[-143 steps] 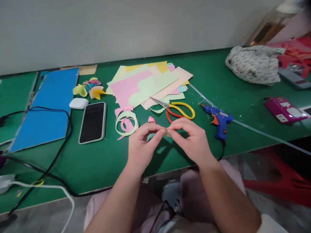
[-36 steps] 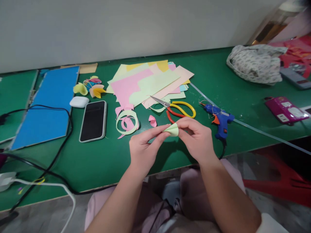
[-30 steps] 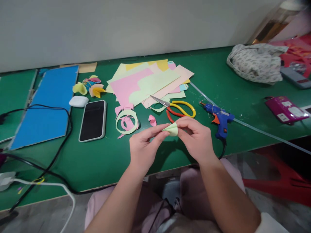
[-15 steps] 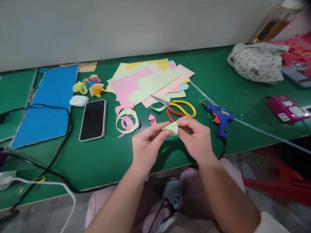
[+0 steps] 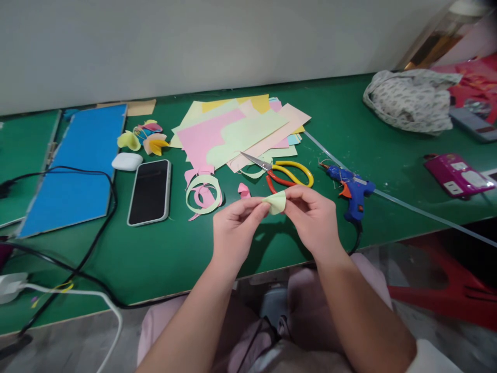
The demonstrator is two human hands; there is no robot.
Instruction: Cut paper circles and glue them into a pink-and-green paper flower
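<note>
Between my hands is a small pale green paper piece (image 5: 277, 202), curved and gathered at its left end. The thumb and fingers of my left hand (image 5: 237, 223) pinch that gathered end. My right hand (image 5: 311, 217) grips the paper's right edge between thumb and fingertips. Just beyond lie scissors (image 5: 289, 173) with red and yellow handles, blades slightly apart. A small pink paper curl (image 5: 244, 190) rests behind my left fingers. Green and pink ring-shaped paper offcuts (image 5: 203, 194) are to the left.
Coloured paper sheets (image 5: 248, 129) are heaped at the back. A blue glue gun (image 5: 351, 189) with a long glue stick lies right. Leftward are a phone (image 5: 149, 192), a white case (image 5: 127, 161), paper flowers (image 5: 149, 137), a blue board (image 5: 73, 166) and a black cable (image 5: 95, 248).
The green paper has turned a little in my fingers, its left end now more pinched. My left hand has shifted slightly; the things on the table stay put.
</note>
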